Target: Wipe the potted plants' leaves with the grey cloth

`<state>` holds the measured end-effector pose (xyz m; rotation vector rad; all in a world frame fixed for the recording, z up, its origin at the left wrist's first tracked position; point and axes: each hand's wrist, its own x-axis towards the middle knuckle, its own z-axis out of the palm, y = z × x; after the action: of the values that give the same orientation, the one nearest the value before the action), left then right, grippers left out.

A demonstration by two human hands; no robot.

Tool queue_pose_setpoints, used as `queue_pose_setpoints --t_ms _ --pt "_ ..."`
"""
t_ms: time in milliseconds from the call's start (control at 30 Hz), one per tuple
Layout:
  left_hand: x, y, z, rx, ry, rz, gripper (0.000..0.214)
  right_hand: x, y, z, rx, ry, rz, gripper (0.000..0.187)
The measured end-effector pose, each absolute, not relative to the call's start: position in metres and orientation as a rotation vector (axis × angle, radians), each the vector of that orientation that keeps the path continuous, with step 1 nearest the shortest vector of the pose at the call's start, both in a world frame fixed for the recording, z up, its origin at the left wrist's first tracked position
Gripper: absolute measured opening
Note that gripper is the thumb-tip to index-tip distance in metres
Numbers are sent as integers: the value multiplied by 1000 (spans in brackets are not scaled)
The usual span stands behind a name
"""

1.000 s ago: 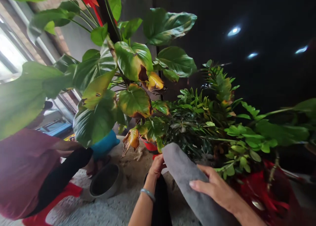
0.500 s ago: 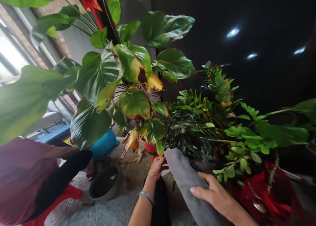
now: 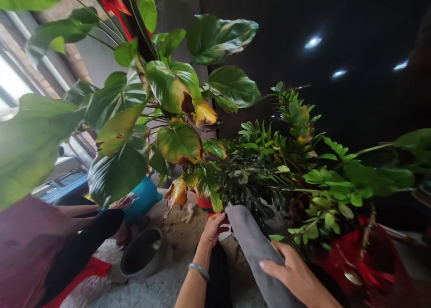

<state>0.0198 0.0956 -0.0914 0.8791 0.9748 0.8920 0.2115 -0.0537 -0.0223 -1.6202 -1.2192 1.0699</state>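
Observation:
A long grey cloth (image 3: 251, 243) stretches from beside the plant's lower leaves toward me. My left hand (image 3: 214, 229), with a pale bangle on its wrist, is closed at the cloth's far end, close to a yellowing leaf tip (image 3: 216, 201). Part of its grip is hidden. My right hand (image 3: 289, 270) is closed round the nearer part of the cloth, thumb on top and fingers out of sight on the far side. A thin yellow-green edge shows between that hand and the cloth. The large plant (image 3: 178, 139) has several leaves browned at their edges.
A person in a dark pink top (image 3: 23, 240) sits at the left. Near them stand a dark bucket (image 3: 143, 252) and a blue rounded object (image 3: 144, 195). Denser foliage (image 3: 262, 164) and a red wrapping (image 3: 363, 258) are on the right, before a dark glossy wall (image 3: 319, 83).
The view has shifted slightly. My right hand has slid a little down the cloth, and a yellow-green edge now shows beside it. The other person's hand has come into view behind the leaf.

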Motion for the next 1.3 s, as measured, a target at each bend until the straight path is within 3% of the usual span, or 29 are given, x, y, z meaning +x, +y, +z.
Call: queue_pose_setpoints --t_ms 233,367,533,667,833,933,1100,1300 --pt "25 94 -87 865 1005 891 46 240 -27 33 -1429 -957 759 35" --pt "29 93 -90 887 1001 876 46 231 -5 8 -1454 -838 795 36" --pt "27 93 -86 881 1001 887 49 230 -57 -32 -1610 -768 1035 41" --pt "28 94 -80 863 1014 885 50 243 -76 -14 -1585 -723 969 42" --pt "37 91 -80 861 1009 873 50 242 -20 19 -1275 -379 750 37" --pt "38 89 -82 875 1003 872 48 232 -4 7 -1223 -272 921 37" --pt "31 91 -83 889 992 868 48 223 -54 -38 -1423 -183 1111 48" --pt "29 93 -84 888 1004 879 48 236 -47 -14 -1355 -265 778 46"
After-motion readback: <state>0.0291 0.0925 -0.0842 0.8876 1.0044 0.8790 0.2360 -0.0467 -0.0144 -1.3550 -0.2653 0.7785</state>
